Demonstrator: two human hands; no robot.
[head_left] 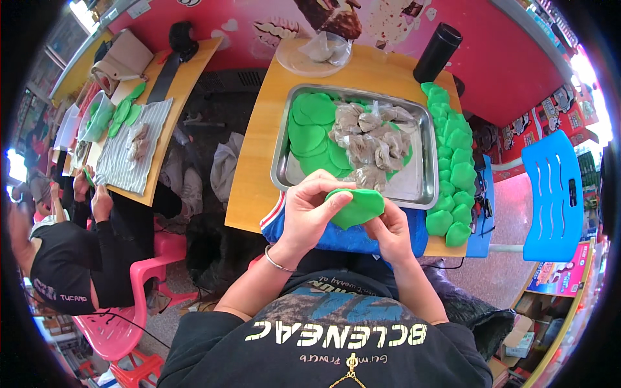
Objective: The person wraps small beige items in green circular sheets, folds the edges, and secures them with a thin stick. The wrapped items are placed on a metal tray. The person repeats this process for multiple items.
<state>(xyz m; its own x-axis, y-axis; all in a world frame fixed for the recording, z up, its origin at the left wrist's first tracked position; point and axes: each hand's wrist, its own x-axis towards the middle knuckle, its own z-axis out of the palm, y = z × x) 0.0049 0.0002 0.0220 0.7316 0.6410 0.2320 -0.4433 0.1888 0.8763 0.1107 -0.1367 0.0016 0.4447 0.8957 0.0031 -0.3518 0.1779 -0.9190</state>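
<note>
A soft green disc-shaped piece (359,208), its edges bent upward, is held in the air just in front of the near edge of a metal tray (414,173). My left hand (306,213) pinches it between thumb and fingers on its left side. On its right lower edge, the fingers of my right hand (390,233) are closed on the same piece. Inside the tray, flat green discs (307,137) lie overlapping on the left. Small clear bags of grey-brown stuff (372,145) are heaped in the middle. Several plump green pieces (460,174) line the table's right edge.
A black cylindrical bottle (438,53) stands at the table's back right; a round plate (284,59) with a clear bag is at the back. Rightward is a blue chair (551,194). At left, a person (71,262) works at another table (187,77) with green discs.
</note>
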